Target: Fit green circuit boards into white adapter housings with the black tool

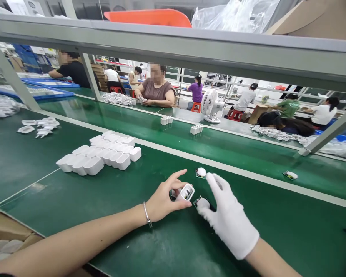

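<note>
Left hand (164,200), bare, pinching a white charger shell (186,192) between thumb and fingers just below frame centre, index finger lifted toward upper right. Shell's long axis running lower left to upper right, open end facing right toward the gloved hand. Right hand (229,215), in a white glove, fingers loosely spread, thumb and forefinger closing on a small dark circuit board (201,200) lying on the green belt (103,200), touching distance right of the shell. Second board with white part (201,172) just above, nearer the right forefinger. Cluster of white shells (100,156) well apart, upper left.
</note>
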The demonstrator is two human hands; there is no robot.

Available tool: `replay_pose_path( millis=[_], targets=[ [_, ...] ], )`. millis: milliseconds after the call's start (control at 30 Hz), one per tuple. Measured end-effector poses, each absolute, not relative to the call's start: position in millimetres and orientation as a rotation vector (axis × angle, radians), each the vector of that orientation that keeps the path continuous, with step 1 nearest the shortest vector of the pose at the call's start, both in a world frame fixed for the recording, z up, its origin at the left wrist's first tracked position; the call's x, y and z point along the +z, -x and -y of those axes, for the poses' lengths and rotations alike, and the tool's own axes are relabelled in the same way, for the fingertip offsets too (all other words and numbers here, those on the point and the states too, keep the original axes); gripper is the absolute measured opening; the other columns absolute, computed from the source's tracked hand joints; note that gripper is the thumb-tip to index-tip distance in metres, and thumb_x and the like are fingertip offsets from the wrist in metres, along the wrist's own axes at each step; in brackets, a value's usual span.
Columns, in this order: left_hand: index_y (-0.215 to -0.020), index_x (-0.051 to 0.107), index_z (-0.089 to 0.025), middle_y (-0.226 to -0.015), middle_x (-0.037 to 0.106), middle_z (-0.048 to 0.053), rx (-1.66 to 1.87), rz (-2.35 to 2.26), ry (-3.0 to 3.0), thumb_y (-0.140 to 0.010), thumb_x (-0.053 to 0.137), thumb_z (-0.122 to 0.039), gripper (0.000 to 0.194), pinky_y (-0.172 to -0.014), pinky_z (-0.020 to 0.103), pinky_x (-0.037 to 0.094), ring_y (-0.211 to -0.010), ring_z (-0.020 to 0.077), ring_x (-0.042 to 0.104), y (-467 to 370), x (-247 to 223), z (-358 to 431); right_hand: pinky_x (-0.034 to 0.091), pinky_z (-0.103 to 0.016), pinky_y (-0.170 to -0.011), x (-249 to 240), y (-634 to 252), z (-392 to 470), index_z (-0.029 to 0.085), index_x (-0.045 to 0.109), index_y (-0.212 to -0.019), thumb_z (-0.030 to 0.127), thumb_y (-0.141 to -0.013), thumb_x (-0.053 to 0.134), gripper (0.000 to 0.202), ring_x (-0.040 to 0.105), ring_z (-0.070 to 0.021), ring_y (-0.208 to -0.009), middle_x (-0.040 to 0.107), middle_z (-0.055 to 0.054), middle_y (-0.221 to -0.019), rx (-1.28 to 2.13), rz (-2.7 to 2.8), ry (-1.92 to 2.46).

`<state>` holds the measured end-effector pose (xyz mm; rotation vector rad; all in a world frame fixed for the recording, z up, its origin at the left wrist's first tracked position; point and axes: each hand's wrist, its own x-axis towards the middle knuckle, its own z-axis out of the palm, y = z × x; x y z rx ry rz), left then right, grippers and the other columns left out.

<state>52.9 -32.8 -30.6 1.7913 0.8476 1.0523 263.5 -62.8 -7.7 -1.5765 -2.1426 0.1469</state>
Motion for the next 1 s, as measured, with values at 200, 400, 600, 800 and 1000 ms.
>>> replay_pose_path(
  millis=[200, 400, 600, 800, 1000],
  targets=[
    [-0.143, 0.008, -0.021, -0.092, 0.067, 0.006, 0.889, -0.702, -1.611, -0.062, 0.078, -0.039, 0.108, -0.068, 0.029, 0.050, -0.075, 0.0166, 0.062, -57, -35, 33, 0.049, -0.028, -0.067, -6, -242, 60, 0.032, 0.065, -0.099, 0.025, -0.078, 0.061, 0.023, 0.059, -0.0187, -0.079, 0.064, -0.003, -0.092, 0.578, 2.155, 0.942],
    [-0.123, 0.050, -0.015, -0.144, 0.031, 0.017, 1.092, -2.041, -2.196, -0.087, 0.047, -0.029, 0.039, -0.103, 0.056, 0.023, -0.131, 0.0364, 0.026, -9, -10, -16, 0.038, -0.027, -0.057, 3, -314, -49, 0.023, 0.064, -0.084, 0.040, -0.083, 0.051, 0.022, 0.054, -0.0176, -0.069, 0.060, -0.006, -0.082, -0.023, 1.759, 1.559],
    [-0.102, 0.060, -0.007, -0.145, 0.024, 0.022, 0.694, -2.610, -2.065, -0.077, 0.034, 0.002, 0.037, -0.090, 0.060, 0.026, -0.130, 0.0385, 0.021, 28, -13, -47, 0.034, -0.032, -0.055, -11, -363, -111, 0.015, 0.062, -0.099, 0.028, -0.079, 0.051, 0.026, 0.053, -0.0252, -0.074, 0.058, -0.017, -0.088, -0.275, 1.626, 2.167],
    [-0.097, 0.062, -0.016, -0.130, 0.049, 0.013, 0.670, -2.071, -2.343, -0.082, 0.036, -0.004, 0.032, -0.092, 0.050, 0.036, -0.117, 0.0324, 0.042, 22, -18, -47, 0.038, -0.040, -0.089, -28, -307, -68, 0.019, 0.043, -0.130, 0.041, -0.081, 0.050, 0.055, 0.041, -0.0289, -0.119, 0.045, -0.015, -0.130, -0.143, 2.102, 1.661],
    [-0.124, 0.044, -0.021, -0.135, 0.044, 0.007, 0.802, -1.545, -2.296, -0.076, 0.045, -0.011, 0.049, -0.092, 0.034, 0.043, -0.115, 0.0212, 0.049, -5, -33, -30, 0.036, -0.041, -0.097, -47, -288, -46, 0.024, 0.050, -0.127, 0.029, -0.075, 0.056, 0.053, 0.049, -0.0248, -0.114, 0.058, -0.006, -0.119, 0.351, 2.218, 1.514]
  ],
)
